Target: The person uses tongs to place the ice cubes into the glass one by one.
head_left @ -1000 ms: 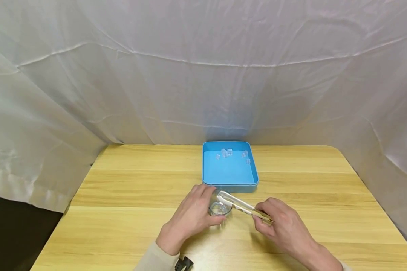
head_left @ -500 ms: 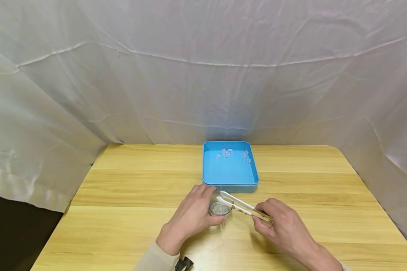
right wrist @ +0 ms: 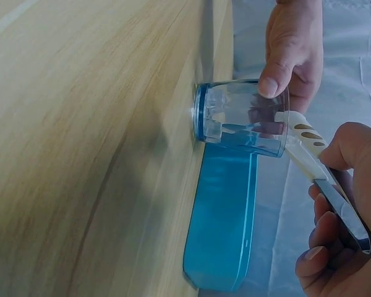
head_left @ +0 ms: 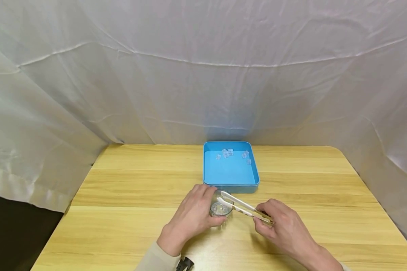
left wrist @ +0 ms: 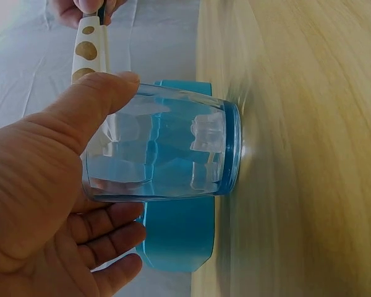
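Note:
My left hand [head_left: 191,212] grips a clear drinking glass [left wrist: 173,139], thumb and fingers around its side near the rim. The glass stands upright on the wooden table. Inside, a few small clear pieces like ice cubes [left wrist: 208,132] rest at its base. My right hand [head_left: 285,224] holds a pair of tongs [right wrist: 309,164] with white, brown-spotted arms and a metallic handle end. Their tips reach into the mouth of the glass and stand apart, with nothing visible between them.
A shallow blue square box [head_left: 228,175] sits just behind the glass. Several more clear pieces [head_left: 226,153] lie toward its back, in two loose groups. The wooden table [head_left: 129,188] extends to both sides, and a grey cloth [head_left: 176,94] hangs behind it.
The tongs' tips stand slightly wider apart than a second ago, and the clear pieces at the glass's base look shifted. Both hands keep their places.

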Available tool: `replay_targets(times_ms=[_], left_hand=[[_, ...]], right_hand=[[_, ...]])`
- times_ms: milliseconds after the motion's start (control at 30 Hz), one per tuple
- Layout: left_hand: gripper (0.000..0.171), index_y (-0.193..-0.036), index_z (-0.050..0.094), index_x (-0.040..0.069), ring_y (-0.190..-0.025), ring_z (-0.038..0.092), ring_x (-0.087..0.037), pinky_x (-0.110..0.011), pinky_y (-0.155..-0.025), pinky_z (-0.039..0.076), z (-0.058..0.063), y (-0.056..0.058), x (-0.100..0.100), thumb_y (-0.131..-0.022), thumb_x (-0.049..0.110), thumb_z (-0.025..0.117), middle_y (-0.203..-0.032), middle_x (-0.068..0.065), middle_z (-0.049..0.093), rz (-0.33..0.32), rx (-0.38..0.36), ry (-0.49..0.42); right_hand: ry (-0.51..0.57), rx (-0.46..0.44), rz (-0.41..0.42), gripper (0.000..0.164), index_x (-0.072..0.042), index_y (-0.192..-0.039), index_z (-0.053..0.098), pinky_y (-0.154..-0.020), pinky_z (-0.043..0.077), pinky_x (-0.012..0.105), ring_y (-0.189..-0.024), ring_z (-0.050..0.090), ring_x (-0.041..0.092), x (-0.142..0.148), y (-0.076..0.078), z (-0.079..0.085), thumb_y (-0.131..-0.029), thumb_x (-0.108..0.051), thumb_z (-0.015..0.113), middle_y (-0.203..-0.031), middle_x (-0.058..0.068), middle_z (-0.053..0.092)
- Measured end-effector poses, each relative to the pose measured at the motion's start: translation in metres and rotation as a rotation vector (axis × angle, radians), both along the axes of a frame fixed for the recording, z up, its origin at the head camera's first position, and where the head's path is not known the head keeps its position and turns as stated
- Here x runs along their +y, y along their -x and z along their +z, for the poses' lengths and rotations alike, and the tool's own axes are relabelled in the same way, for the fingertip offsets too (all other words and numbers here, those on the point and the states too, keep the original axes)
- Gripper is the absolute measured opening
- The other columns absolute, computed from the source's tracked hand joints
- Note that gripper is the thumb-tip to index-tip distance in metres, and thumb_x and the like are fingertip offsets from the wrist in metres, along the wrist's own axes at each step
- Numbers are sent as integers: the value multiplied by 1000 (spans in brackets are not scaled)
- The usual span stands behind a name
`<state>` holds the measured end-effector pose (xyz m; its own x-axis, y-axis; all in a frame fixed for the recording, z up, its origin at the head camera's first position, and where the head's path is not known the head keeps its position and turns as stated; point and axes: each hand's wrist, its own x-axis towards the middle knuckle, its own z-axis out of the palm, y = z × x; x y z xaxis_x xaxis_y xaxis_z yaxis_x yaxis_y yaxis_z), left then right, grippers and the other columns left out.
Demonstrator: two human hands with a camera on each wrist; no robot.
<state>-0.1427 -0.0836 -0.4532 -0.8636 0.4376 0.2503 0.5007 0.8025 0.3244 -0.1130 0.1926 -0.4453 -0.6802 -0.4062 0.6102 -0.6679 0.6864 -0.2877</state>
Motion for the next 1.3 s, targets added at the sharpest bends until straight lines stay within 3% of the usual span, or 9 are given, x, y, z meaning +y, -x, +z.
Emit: replay_targets(times_ms=[367,833,1000,1133,1300], left_hand=[[76,-136,61,8,-113,57,-19,-36,-99,53,0,0,0,-81,52,88,-126,-2,64,-4,-39,-29],[76,-138,60,8,-117,57,-20,-36,-103,53,-2,0,-1,-81,51,88,-128,-3,64,-2,-66,-41],[77,-139,60,8,-118,57,-21,-37,-103,53,-2,0,-1,-81,50,88,-129,-4,64,-6,-68,-49],[78,-139,60,8,-119,57,-21,-37,-104,53,-2,-1,-1,-81,51,88,-129,-3,64,-8,-59,-44],[78,-140,59,8,-119,58,-21,-37,-104,53,-1,-1,-1,-81,51,88,-130,-3,64,-8,-56,-45]], right_hand=[[4,26,-25,20,-15,-92,72,-56,39,11,-69,44,-3,6,10,7,-74,-10,80,-80,-14,58],[-86,33,-196,16,-2,-94,73,-51,42,25,-63,44,9,16,56,17,-81,-12,77,-77,3,64],[-117,-25,-248,15,-1,-93,72,-50,40,26,-61,43,11,15,70,16,-84,-13,75,-74,3,60],[-160,-84,-271,17,-1,-94,71,-50,38,26,-63,42,13,14,78,16,-86,-15,74,-74,2,56],[-215,-49,-264,18,2,-92,69,-50,38,28,-63,42,16,13,87,14,-86,-14,75,-72,4,54]])
